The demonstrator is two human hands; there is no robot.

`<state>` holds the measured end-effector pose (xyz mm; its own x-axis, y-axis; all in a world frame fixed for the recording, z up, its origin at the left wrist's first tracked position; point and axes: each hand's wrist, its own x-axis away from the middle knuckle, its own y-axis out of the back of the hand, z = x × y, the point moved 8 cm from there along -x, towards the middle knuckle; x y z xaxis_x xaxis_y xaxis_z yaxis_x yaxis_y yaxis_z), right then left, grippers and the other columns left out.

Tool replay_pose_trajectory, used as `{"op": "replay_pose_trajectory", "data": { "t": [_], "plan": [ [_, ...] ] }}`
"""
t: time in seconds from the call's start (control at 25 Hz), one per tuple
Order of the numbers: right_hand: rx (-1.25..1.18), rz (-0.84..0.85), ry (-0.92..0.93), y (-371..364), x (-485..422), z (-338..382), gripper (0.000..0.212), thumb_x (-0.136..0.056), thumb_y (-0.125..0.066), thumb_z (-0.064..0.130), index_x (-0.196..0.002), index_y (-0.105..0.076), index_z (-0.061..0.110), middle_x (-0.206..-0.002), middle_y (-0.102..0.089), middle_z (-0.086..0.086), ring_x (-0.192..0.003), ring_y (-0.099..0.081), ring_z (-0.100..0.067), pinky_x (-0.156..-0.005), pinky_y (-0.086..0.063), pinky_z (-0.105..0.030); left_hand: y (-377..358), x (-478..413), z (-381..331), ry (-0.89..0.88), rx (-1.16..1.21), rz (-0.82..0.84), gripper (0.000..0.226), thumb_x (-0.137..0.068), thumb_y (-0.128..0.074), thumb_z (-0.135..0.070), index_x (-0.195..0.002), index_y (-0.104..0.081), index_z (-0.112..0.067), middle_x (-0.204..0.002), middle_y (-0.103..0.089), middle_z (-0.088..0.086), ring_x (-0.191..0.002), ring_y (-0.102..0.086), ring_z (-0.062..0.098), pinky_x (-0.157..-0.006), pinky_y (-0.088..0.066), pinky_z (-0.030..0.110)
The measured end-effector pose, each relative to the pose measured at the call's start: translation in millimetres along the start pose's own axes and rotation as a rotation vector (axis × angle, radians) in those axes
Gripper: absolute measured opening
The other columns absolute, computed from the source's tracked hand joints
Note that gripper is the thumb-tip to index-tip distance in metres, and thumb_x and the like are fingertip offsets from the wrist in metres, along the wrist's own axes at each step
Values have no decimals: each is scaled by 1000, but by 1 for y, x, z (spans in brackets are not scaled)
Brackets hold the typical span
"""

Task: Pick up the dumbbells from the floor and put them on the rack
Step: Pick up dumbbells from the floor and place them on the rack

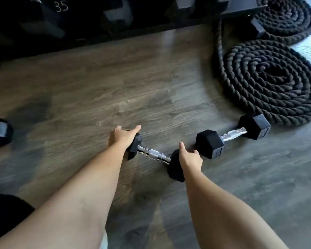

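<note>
The left hand cups one black hexagonal head of the near dumbbell, fingers wrapped over it with the thumb spread; the right hand curls over the other head, thumb raised. Its knurled chrome handle shows between them, resting on the wood-grain floor. A second dumbbell lies just beside, touching a coiled braided rope. The dark rack stands beyond.

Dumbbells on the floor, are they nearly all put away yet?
Some dumbbells already sit on the rack. In hand: the left hand and right hand each rest on a head of the near dumbbell, which looks still on the floor. Left: the second dumbbell, lying untouched beside the coiled rope.
</note>
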<state>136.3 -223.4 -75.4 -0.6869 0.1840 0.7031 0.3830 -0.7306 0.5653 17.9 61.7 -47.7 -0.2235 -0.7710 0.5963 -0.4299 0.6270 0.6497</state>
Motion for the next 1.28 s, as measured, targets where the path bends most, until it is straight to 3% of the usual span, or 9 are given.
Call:
{"op": "replay_pose_trajectory", "data": {
  "t": [0.12,0.24,0.36,0.64,0.76,0.84,0.92,1.04,1.28],
  "plan": [
    [-78,-34,-128,-3,-8,-19,91,-73,-70,66,-139,-49,8,-140,-54,-16,-129,-49,-35,-104,-41,-42,-9,-16,20,106,15,7,93,-61,-75,-72,-130,-58,-12,-136,-58,12,-120,-55,31,-92,-43,33],
    [-168,-2,-239,-6,-13,-25,97,-56,-81,65,-129,-56,6,-128,-61,-14,-117,-58,-35,-99,-49,-44,-21,-25,32,247,69,105,99,-48,-83,-69,-122,-60,-7,-126,-60,14,-109,-60,32,-89,-47,38],
    [-259,53,-254,-13,-18,-23,96,-48,-88,55,-125,-59,5,-121,-64,-14,-107,-63,-34,-96,-52,-46,-28,-29,34,311,142,213,82,-44,-88,-57,-106,-63,-11,-115,-63,9,-92,-60,25,-86,-49,38],
    [-319,53,-214,10,7,8,84,-47,-90,43,-115,-60,4,-102,-62,-12,-95,-64,-32,-89,-56,-45,7,-4,5,293,209,233,72,-51,-86,-49,-110,-65,-12,-112,-65,8,-91,-62,24,-77,-46,37],
    [-301,106,-188,58,65,83,67,-50,-83,45,-104,-68,8,-96,-69,-10,-83,-66,-28,-77,-55,-35,77,41,-60,244,265,219,67,-53,-85,-50,-108,-68,-14,-108,-66,7,-79,-60,22,-64,-44,38],
    [-331,97,-157,103,115,141,50,-47,-80,43,-83,-68,11,-79,-68,-5,-63,-63,-24,-53,-46,-24,137,78,-116,206,292,187,74,-45,-83,-53,-109,-67,-18,-107,-67,6,-82,-62,23,-69,-47,38],
    [-416,58,-84,166,179,211,45,-43,-83,41,-67,-58,13,-68,-61,-3,-52,-58,-19,-41,-35,-18,212,131,-186,163,344,160,84,-36,-83,-51,-111,-64,-19,-106,-68,6,-87,-64,27,-76,-48,42],
    [-497,18,13,265,294,313,50,-42,-85,42,-65,-52,12,-65,-57,-4,-51,-56,-19,-41,-35,-20,336,222,-289,100,428,80,85,-30,-86,-47,-105,-60,-18,-98,-66,7,-81,-61,33,-69,-49,49],
    [-578,-59,199,430,509,490,65,-35,-84,52,-74,-50,13,-71,-54,-4,-57,-52,-21,-58,-47,-30,559,384,-471,-104,551,43,77,-29,-88,-46,-94,-60,-16,-94,-64,8,-76,-60,35,-65,-51,54]
  ]
}}
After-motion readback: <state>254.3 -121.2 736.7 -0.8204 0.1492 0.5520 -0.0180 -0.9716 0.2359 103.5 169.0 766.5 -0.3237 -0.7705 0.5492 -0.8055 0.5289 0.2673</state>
